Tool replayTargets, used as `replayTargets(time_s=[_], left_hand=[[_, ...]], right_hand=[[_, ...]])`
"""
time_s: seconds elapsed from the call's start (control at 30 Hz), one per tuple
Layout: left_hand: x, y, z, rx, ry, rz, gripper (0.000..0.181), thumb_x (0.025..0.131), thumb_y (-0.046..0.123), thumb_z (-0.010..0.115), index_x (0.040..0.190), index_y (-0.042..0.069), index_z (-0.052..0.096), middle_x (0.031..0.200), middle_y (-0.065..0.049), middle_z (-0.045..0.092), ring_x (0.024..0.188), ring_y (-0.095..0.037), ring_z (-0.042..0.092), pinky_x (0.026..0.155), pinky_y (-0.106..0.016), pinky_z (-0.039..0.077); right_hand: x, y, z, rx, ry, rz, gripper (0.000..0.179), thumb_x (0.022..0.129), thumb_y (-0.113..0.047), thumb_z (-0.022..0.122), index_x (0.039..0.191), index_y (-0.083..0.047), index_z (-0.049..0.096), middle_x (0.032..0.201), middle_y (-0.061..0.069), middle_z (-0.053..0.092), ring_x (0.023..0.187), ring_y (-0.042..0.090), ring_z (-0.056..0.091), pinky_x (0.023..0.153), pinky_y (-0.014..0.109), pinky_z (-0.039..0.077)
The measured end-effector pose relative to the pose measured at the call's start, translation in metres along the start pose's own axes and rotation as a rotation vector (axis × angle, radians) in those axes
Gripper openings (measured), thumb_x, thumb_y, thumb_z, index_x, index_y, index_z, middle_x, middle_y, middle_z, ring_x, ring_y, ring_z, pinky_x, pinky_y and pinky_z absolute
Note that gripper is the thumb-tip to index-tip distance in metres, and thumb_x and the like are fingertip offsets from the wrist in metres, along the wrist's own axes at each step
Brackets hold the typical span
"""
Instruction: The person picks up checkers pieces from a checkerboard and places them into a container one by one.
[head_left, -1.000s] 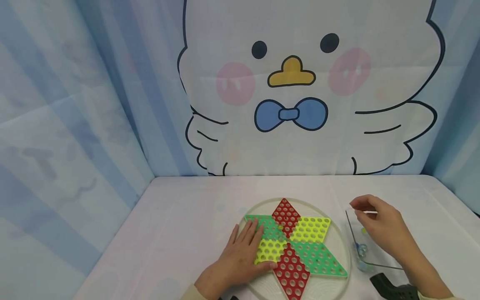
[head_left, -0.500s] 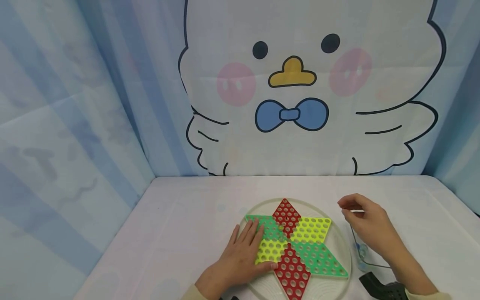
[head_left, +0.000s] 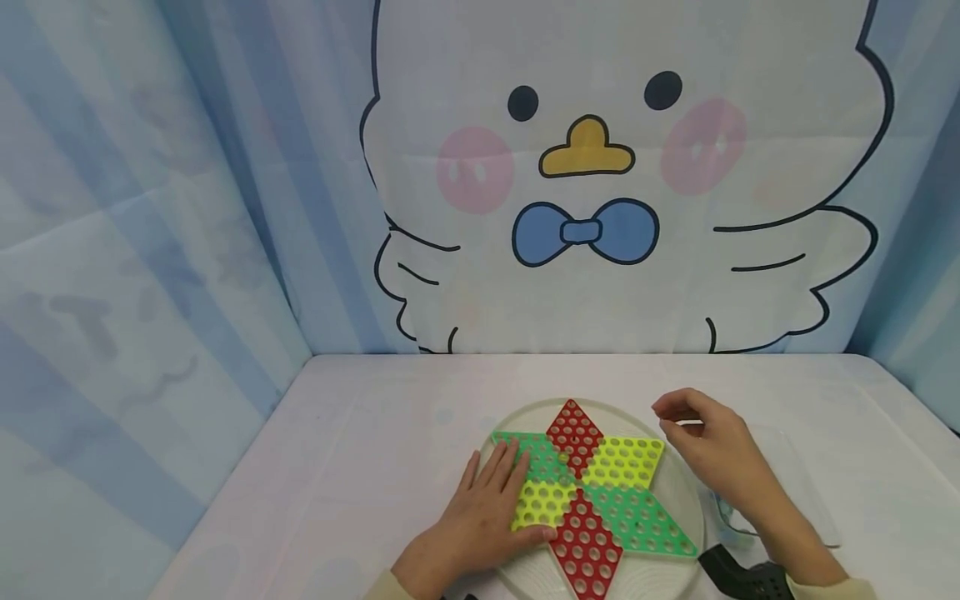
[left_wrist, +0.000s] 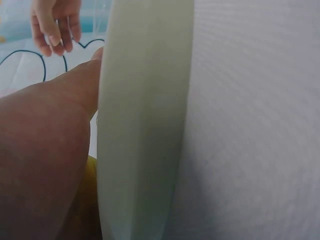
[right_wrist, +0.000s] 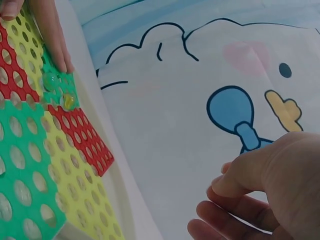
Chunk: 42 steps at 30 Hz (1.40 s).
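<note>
A Chinese checkers board (head_left: 628, 575), round and cream with a star of red, green and yellow holed sections, lies on the table. My left hand (head_left: 480, 521) rests spread over its left side, fingers straight and thumb by the lower red section. Two marbles sit in holes near the left fingertips: a yellow marble (right_wrist: 68, 101) and a green marble (right_wrist: 50, 81). My right hand (head_left: 708, 446) hovers just off the board's upper right edge. Its thumb and index tip come together in the right wrist view; whether anything is between them is hidden.
Right of the board, partly behind my right forearm, stands a clear plastic box (head_left: 798, 483). A black wrist mount (head_left: 742, 577) is strapped at my right wrist. The white table (head_left: 360, 467) ends at a cartoon-printed curtain (head_left: 585, 300) behind, with blue curtains (head_left: 112, 250) at the sides.
My right hand has moved left from above the clear box, where marbles showed earlier, toward the board. My left hand has stayed in place on the board.
</note>
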<state>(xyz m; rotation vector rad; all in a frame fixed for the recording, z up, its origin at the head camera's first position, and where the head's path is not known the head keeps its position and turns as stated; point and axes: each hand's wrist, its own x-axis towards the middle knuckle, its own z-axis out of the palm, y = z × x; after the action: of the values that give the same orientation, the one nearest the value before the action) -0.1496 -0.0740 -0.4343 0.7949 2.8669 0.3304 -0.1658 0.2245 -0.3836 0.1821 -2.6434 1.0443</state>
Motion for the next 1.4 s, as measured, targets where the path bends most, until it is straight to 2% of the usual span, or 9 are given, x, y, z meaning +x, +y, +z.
replayTargets(time_s=[0.53, 0.8, 1.0, 1.23, 1.4], left_hand=[[0.001, 0.000, 0.001, 0.010, -0.014, -0.010, 0.096, 0.092, 0.077, 0.035, 0.160, 0.013, 0.014, 0.168, -0.009, 0.007, 0.156, -0.025, 0.008, 0.124, -0.054, 0.011], [0.002, -0.001, 0.002, -0.002, -0.007, -0.020, 0.097, 0.091, 0.078, 0.037, 0.160, 0.013, 0.015, 0.168, -0.008, 0.007, 0.156, -0.025, 0.008, 0.125, -0.054, 0.010], [0.002, -0.001, 0.003, 0.002, -0.004, -0.018, 0.097, 0.091, 0.077, 0.037, 0.160, 0.012, 0.015, 0.168, -0.009, 0.007, 0.156, -0.025, 0.008, 0.124, -0.054, 0.010], [0.002, -0.001, 0.002, 0.003, -0.003, -0.019, 0.097, 0.091, 0.076, 0.039, 0.160, 0.011, 0.016, 0.168, -0.009, 0.008, 0.156, -0.026, 0.010, 0.124, -0.054, 0.010], [0.003, 0.000, 0.002, -0.001, -0.014, -0.027, 0.097, 0.091, 0.077, 0.038, 0.160, 0.012, 0.016, 0.168, -0.009, 0.008, 0.156, -0.025, 0.009, 0.125, -0.054, 0.009]], right_hand=[[-0.004, -0.016, 0.020, 0.066, -0.057, -0.039, 0.015, 0.094, -0.004, 0.064, 0.109, -0.008, 0.066, 0.106, 0.005, 0.069, 0.099, 0.020, 0.064, 0.080, 0.019, 0.054], [-0.008, -0.022, 0.033, 0.126, -0.084, -0.105, 0.018, 0.091, 0.001, 0.066, 0.105, -0.009, 0.065, 0.102, 0.005, 0.069, 0.095, 0.014, 0.064, 0.080, 0.027, 0.057], [-0.010, -0.024, 0.044, 0.178, -0.115, -0.135, 0.017, 0.090, 0.002, 0.067, 0.103, -0.010, 0.066, 0.100, 0.002, 0.069, 0.092, 0.010, 0.064, 0.079, 0.027, 0.057], [-0.012, -0.029, 0.057, 0.213, -0.143, -0.149, 0.016, 0.089, 0.003, 0.068, 0.098, -0.010, 0.066, 0.097, 0.001, 0.068, 0.089, 0.013, 0.066, 0.075, 0.026, 0.057], [-0.014, -0.032, 0.066, 0.244, -0.172, -0.157, 0.018, 0.088, 0.005, 0.067, 0.096, -0.011, 0.065, 0.094, 0.001, 0.067, 0.088, 0.007, 0.064, 0.074, 0.025, 0.056]])
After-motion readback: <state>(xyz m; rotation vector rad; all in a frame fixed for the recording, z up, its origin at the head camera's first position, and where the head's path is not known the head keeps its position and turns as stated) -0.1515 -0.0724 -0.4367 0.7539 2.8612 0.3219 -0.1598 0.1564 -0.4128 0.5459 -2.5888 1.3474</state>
